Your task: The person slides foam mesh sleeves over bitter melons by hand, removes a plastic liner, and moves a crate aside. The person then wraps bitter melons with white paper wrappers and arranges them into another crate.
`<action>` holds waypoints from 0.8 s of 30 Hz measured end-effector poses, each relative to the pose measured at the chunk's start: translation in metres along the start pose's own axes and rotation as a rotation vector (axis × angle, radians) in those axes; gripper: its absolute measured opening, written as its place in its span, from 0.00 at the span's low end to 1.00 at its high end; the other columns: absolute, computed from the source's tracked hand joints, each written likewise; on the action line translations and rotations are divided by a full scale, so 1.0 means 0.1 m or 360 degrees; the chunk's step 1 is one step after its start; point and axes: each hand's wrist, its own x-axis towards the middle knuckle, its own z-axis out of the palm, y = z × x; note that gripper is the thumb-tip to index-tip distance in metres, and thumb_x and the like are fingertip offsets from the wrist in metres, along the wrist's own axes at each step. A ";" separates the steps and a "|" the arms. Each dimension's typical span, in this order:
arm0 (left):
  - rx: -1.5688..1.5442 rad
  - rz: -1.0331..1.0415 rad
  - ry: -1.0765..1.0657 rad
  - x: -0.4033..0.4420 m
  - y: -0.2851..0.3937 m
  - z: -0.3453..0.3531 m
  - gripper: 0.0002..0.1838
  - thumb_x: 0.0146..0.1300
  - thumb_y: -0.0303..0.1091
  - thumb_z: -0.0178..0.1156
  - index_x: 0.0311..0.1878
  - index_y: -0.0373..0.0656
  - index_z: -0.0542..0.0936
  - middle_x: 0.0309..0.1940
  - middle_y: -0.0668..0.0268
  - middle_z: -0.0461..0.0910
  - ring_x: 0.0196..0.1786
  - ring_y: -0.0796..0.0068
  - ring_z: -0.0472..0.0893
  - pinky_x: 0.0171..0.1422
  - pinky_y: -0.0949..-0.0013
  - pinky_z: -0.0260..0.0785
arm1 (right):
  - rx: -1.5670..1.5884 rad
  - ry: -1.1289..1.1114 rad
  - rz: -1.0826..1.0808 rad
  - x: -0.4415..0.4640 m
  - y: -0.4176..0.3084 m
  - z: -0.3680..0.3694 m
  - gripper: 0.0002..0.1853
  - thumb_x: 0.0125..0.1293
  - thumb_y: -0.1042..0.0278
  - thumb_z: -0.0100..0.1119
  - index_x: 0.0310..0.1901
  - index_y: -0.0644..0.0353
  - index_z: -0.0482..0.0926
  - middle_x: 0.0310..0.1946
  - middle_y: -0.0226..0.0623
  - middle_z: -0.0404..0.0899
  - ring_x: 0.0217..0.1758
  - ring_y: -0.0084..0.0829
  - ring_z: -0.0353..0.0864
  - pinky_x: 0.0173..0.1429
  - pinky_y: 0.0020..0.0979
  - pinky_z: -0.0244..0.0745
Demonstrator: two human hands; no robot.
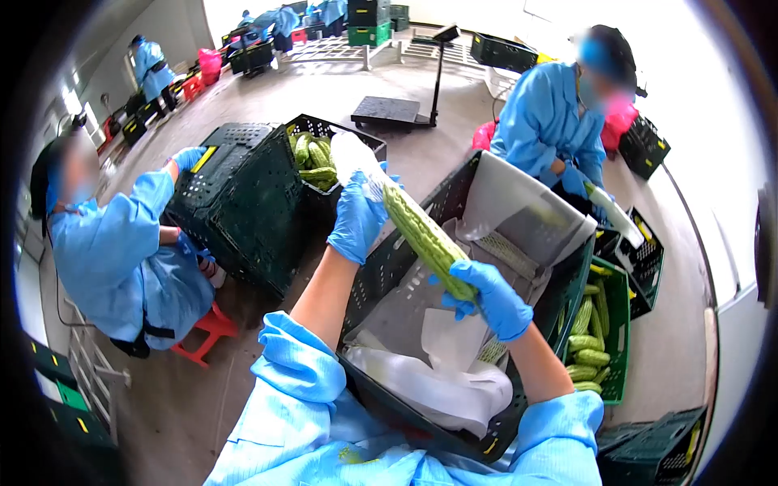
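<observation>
A long, ridged green gourd (425,235) slants across the view above a dark crate (369,283). My left hand (361,212), in a blue glove, is closed around its upper end, where a white foam net sleeve (354,158) covers the tip. Gloved as well, my right hand (490,300) is wrapped round the gourd's lower end. Below both hands, the crate holds white foam sheets (438,389) and some netted pieces (506,253) along a pale liner (527,198).
At left a seated person (130,243) holds a tilted dark crate (243,194). At right another person (547,121) holds a sleeved gourd (620,215). Gourds fill a green crate (620,340) and a crate behind (373,146). A floor scale (389,109) stands farther back.
</observation>
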 end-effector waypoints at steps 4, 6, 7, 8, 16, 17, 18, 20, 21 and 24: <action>0.0425 -0.0035 0.0155 0.05 0.01 -0.26 0.29 0.73 0.60 0.45 0.63 0.46 0.72 0.50 0.62 0.81 0.48 0.64 0.83 0.50 0.55 0.76 | 0.0137 0.0070 -0.0488 -0.34 -0.25 -0.06 0.30 0.65 0.52 0.55 0.58 0.73 0.73 0.46 0.49 0.82 0.28 0.27 0.82 0.27 0.29 0.81; 0.0783 -0.0050 0.0348 0.08 -0.07 -0.35 0.32 0.74 0.60 0.42 0.64 0.42 0.71 0.51 0.55 0.81 0.49 0.59 0.82 0.50 0.56 0.76 | 0.0273 0.0127 -0.0729 -0.62 -0.32 -0.15 0.32 0.65 0.50 0.54 0.59 0.75 0.72 0.46 0.53 0.81 0.25 0.29 0.81 0.26 0.30 0.81; 0.0875 -0.0092 0.0334 0.04 -0.10 -0.33 0.30 0.74 0.59 0.42 0.62 0.42 0.72 0.49 0.56 0.81 0.47 0.61 0.82 0.47 0.58 0.77 | 0.0333 0.0163 -0.0935 -0.75 -0.29 -0.21 0.34 0.65 0.48 0.54 0.59 0.77 0.71 0.44 0.55 0.81 0.23 0.29 0.80 0.25 0.31 0.81; 0.0966 -0.0136 0.0318 0.00 -0.14 -0.32 0.29 0.74 0.59 0.43 0.60 0.43 0.74 0.46 0.58 0.82 0.46 0.63 0.83 0.44 0.61 0.78 | 0.0385 0.0202 -0.1139 -0.88 -0.25 -0.28 0.36 0.65 0.47 0.54 0.59 0.79 0.70 0.42 0.56 0.81 0.21 0.29 0.79 0.25 0.33 0.81; 0.1866 0.0256 -0.0251 -0.13 -0.29 -0.05 0.20 0.73 0.42 0.54 0.59 0.38 0.77 0.47 0.64 0.81 0.48 0.75 0.79 0.55 0.72 0.71 | 0.0774 0.0948 -0.1071 -2.13 0.83 -1.57 0.42 0.70 0.38 0.50 0.64 0.78 0.67 0.29 0.37 0.82 0.15 0.21 0.68 0.27 0.31 0.76; 0.1921 0.0065 -0.0156 -0.13 -0.30 -0.06 0.20 0.72 0.44 0.54 0.59 0.40 0.78 0.44 0.66 0.81 0.45 0.78 0.79 0.50 0.74 0.71 | 0.0939 0.1067 -0.0970 -2.25 1.02 -1.76 0.40 0.69 0.38 0.51 0.62 0.75 0.69 0.30 0.37 0.82 0.15 0.21 0.68 0.26 0.30 0.75; 0.1961 -0.0067 -0.0120 -0.14 -0.29 -0.04 0.19 0.72 0.45 0.55 0.57 0.42 0.78 0.39 0.70 0.79 0.38 0.82 0.76 0.41 0.76 0.69 | 0.1108 0.1182 -0.0876 -2.34 1.21 -1.91 0.38 0.69 0.39 0.53 0.61 0.72 0.71 0.30 0.37 0.83 0.15 0.21 0.68 0.26 0.29 0.75; 0.2138 0.0168 -0.0232 -0.06 -0.37 -0.15 0.17 0.72 0.46 0.55 0.54 0.44 0.78 0.31 0.74 0.77 0.28 0.86 0.71 0.29 0.78 0.64 | 0.1302 0.1542 -0.0760 -2.42 1.57 -2.22 0.31 0.67 0.39 0.57 0.54 0.63 0.76 0.32 0.37 0.84 0.16 0.21 0.69 0.25 0.26 0.73; 0.2218 0.0163 -0.0241 -0.03 -0.36 -0.18 0.20 0.70 0.48 0.55 0.55 0.43 0.78 0.33 0.70 0.80 0.30 0.81 0.75 0.33 0.73 0.69 | 0.1281 0.1691 -0.0756 -2.43 1.74 -2.32 0.25 0.65 0.39 0.60 0.48 0.54 0.77 0.34 0.37 0.84 0.16 0.21 0.69 0.24 0.27 0.73; 0.2239 -0.0253 -0.0149 -0.09 -0.28 -0.03 0.22 0.69 0.48 0.56 0.57 0.43 0.78 0.31 0.69 0.80 0.29 0.80 0.76 0.32 0.72 0.70 | 0.1540 0.1939 -0.0577 -2.54 2.40 -2.87 0.26 0.61 0.38 0.64 0.50 0.48 0.73 0.37 0.37 0.83 0.17 0.24 0.68 0.27 0.31 0.77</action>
